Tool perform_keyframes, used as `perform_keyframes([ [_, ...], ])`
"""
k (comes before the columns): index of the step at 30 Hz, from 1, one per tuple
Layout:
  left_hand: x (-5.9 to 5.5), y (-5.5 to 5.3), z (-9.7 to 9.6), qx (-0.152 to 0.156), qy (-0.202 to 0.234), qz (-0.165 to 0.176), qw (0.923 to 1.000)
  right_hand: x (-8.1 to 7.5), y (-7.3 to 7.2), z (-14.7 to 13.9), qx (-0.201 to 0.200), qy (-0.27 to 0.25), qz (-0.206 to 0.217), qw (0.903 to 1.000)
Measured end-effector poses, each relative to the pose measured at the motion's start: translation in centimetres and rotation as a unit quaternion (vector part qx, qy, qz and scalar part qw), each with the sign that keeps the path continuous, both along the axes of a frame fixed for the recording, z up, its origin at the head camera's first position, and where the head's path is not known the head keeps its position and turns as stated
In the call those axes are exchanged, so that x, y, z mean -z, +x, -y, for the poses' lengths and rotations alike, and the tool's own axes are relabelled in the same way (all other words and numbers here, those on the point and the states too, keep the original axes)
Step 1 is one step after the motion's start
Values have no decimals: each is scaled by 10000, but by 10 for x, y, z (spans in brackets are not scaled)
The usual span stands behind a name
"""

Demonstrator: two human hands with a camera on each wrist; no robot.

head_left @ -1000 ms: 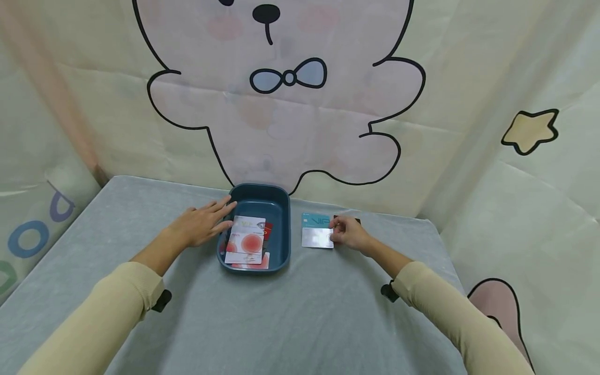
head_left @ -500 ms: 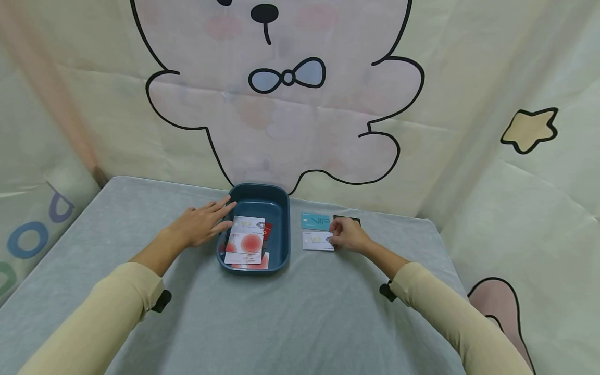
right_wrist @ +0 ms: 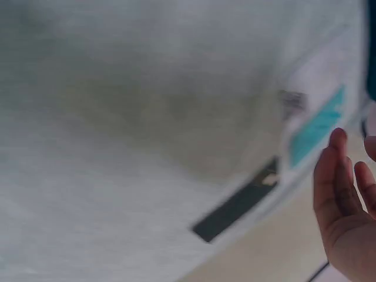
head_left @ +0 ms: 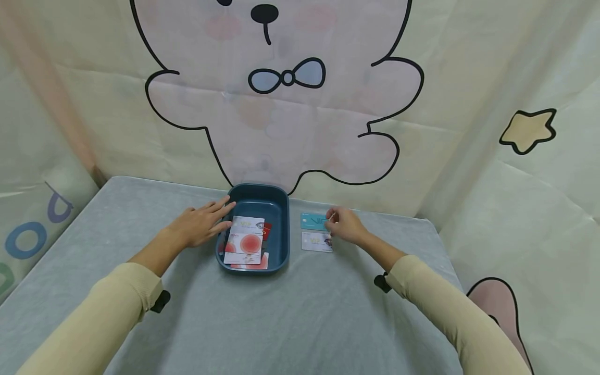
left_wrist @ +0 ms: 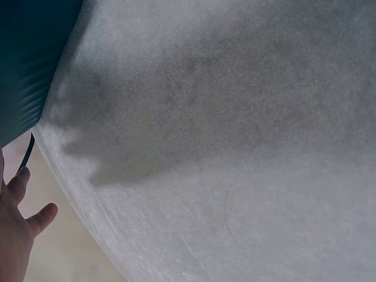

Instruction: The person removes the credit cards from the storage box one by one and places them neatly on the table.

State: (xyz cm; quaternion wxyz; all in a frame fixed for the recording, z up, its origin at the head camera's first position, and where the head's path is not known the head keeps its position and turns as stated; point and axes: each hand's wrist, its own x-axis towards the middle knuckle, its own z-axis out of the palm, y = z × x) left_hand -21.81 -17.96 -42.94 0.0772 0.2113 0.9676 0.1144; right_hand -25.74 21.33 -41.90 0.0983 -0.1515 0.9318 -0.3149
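The head view looks forward and down; both closer wrist views share its tablecloth (head_left: 262, 323).

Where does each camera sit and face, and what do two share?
Head: on the head, looking forward and down at tray, cloth and teal card; left hand, right hand and sleeves show.
Left wrist: on that wrist, towards cloth and the tray's outside; part of the left hand shows, lower left.
Right wrist: on that wrist, towards cloth, teal card and black card; part of the right hand, lower right.
Head and right wrist share the teal card.
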Motion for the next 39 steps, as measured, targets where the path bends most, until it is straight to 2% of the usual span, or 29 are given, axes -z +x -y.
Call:
perform_keyframes([
  [8, 1, 0, 0, 6, -17, 14, 10000, -39, -13, 45, -188, -799, 259, 9963],
  [13, 2, -1, 1, 25, -60, 7, 10000, -49, -14, 77, -478, -1064, 748, 9903],
  [17, 2, -1, 0, 15, -63, 16, 10000, -46, -15, 98, -650, -1113, 1213, 9842],
  [26, 1, -3, 0, 9, -88, 58, 9999, -36, -20, 126, -822, -643, 1999, 9742],
  [31, 2, -4, 0, 36, -90, 22, 10000, -35, -25, 138, -779, -321, 2323, 9690],
  [35, 2, -4, 1, 33, -98, 40, 9999, -33, -26, 148, -636, -273, 2586, 9635],
  [39, 2, -4, 1, 31, -123, 34, 9999, -27, -25, 157, -569, -145, 2671, 9619],
])
